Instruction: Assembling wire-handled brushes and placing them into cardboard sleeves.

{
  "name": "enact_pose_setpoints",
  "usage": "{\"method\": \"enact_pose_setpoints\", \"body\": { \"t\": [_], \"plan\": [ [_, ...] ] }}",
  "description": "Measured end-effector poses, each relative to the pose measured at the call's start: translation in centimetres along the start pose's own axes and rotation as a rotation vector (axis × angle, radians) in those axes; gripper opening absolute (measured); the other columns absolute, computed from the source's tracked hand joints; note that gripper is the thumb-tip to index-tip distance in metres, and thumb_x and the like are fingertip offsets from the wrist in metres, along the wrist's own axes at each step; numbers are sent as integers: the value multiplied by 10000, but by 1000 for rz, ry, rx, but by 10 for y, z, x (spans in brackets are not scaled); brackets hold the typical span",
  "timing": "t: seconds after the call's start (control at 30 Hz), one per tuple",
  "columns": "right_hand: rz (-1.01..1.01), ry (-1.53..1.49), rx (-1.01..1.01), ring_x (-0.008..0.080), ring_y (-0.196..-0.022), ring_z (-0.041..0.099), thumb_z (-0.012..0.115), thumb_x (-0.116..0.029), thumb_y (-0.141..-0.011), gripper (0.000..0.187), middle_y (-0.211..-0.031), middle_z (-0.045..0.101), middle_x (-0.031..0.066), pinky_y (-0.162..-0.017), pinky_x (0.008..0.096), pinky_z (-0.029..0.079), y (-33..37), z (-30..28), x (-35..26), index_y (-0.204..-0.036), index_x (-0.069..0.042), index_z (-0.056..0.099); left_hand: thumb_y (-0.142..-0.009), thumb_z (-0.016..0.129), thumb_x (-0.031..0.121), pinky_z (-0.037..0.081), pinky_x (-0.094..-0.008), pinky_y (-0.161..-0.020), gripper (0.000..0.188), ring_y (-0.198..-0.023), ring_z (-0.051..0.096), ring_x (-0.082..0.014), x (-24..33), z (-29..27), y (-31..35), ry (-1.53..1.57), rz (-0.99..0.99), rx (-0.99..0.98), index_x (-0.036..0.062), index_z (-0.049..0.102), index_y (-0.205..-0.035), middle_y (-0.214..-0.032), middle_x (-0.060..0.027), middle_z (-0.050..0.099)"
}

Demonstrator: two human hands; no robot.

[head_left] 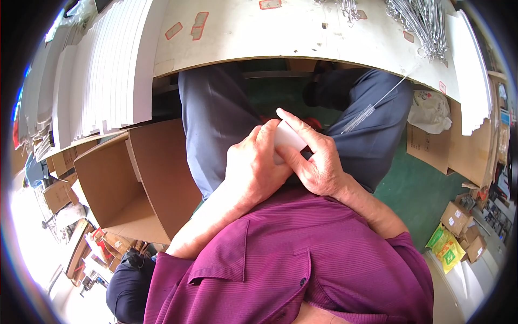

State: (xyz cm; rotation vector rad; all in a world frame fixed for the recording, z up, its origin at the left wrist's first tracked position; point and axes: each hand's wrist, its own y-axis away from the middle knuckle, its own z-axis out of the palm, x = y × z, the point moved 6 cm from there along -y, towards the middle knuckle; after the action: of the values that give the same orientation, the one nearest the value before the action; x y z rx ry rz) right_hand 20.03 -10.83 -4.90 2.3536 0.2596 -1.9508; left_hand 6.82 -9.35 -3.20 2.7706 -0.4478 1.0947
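Observation:
Over my lap, both hands are closed around a small white box-like piece (288, 136), most of which my fingers cover. My left hand (252, 162) wraps its left side. From the right, my right hand (319, 162) grips it, with the index finger along the upper edge and the thumb across the near side. A thin wire brush (358, 119) with short bristles lies on my right thigh, its wire stem reaching up toward the table edge. A heap of similar metal wire pieces (423, 24) rests on the table at the far right.
Ahead is a pale worktable (243, 40) with red-edged labels. Tall stacks of white card (116, 65) stand at its left, more white sheets (470, 70) at its right. An open cardboard box (121, 189) sits left of me. A yellow-green bag (447, 248) lies right, by small cartons.

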Motion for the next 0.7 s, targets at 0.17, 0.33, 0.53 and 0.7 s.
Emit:
{"method": "enact_pose_setpoints", "body": {
  "t": [0.17, 0.33, 0.53, 0.7],
  "plan": [
    [46, -46, 10, 296, -1121, 701, 708, -65, -931, 538, -1231, 685, 248, -951, 362, 549, -2, -3, -5, -1432, 7, 527, -708, 792, 139, 606, -416, -674, 530, -796, 726, -336, 4, -3, -2, -6, 68, 11, -21, 595, -1173, -936, -174, 703],
    [64, -63, 86, 234, -1130, 680, 700, -87, -946, 494, -1261, 679, 212, -962, 337, 524, -2, -13, 4, -1404, 18, 546, -747, 834, 243, 588, -428, -773, 560, -870, 717, -362, -4, -14, -1, 109, -88, -187, -6, 614, -1197, -983, -188, 709],
    [203, -162, 115, 184, -1110, 646, 695, -91, -952, 475, -1257, 670, 169, -965, 308, 501, -2, -16, 10, -1392, 22, 555, -760, 879, 245, 560, -357, -774, 522, -863, 715, -249, -22, -27, 7, 244, -272, -371, -3, 665, -1166, -947, -152, 725],
    [242, -275, 165, 131, -1079, 625, 686, -74, -964, 467, -1245, 667, 124, -945, 285, 503, -3, -22, 13, -1401, 22, 549, -801, 864, 230, 559, -331, -779, 443, -852, 706, -182, -38, -32, 16, 293, -394, -495, -12, 682, -1126, -950, -127, 729]
  ]
}}
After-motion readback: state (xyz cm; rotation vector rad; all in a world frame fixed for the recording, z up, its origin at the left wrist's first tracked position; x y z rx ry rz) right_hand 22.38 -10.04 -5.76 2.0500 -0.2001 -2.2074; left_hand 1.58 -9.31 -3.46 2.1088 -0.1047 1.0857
